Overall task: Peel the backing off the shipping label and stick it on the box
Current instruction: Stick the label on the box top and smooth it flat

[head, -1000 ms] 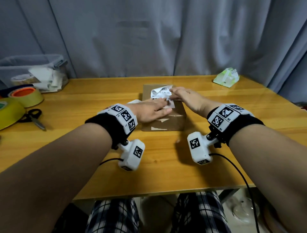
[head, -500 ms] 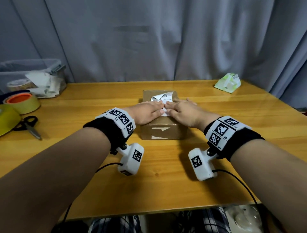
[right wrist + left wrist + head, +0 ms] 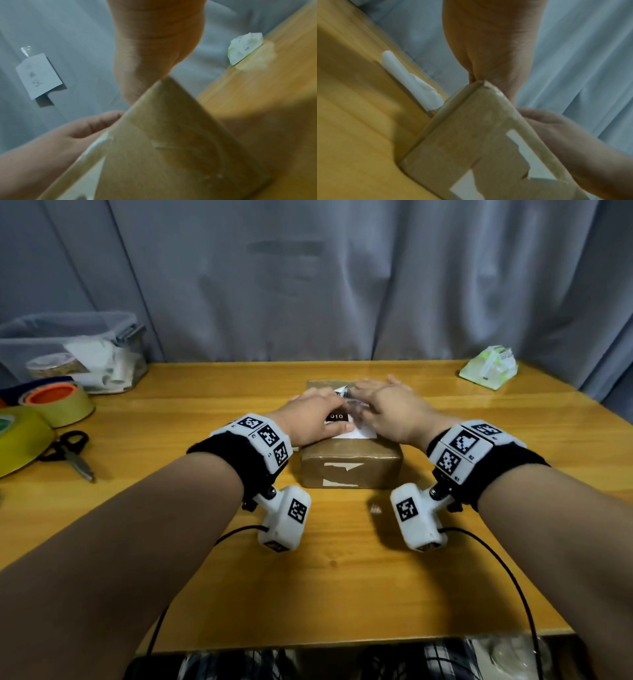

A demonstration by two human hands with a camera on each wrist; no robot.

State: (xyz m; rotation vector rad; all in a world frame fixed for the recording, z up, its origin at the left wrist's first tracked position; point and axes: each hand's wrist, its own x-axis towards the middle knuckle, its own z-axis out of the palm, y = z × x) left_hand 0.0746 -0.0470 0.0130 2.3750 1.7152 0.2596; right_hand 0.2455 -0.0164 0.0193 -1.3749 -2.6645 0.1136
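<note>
A small brown cardboard box (image 3: 349, 463) sits on the wooden bench (image 3: 342, 577), about midway between its left and right edges and toward the far side. The white shipping label (image 3: 354, 433) lies on top of the box, with a black patch of print showing between the two hands and a barcoded end lifting slightly at the far side. The left hand (image 3: 315, 419) lies flat on the left part of the box top, fingers stretched out over the label and thumb along its near edge; it presses rather than grips. The right hand (image 3: 387, 409) is spread wide over the right part of the top, fingers straight and fanned toward the far edge, blurred, touching or just above the label; which of the two cannot be told. In the left wrist view a strip of white paper (image 3: 412, 81) lies on the bench just beside the far left corner of the box. The near face of the box carries torn white scraps of an old sticker (image 3: 342, 472). On the far left of the bench stand a clear plastic bin (image 3: 73, 350), rolls of tape (image 3: 58, 404) and black-handled scissors (image 3: 70, 451); a green and white tissue pack (image 3: 488, 368) rests at the far right. A grey curtain (image 3: 308, 278) hangs behind the bench.
</note>
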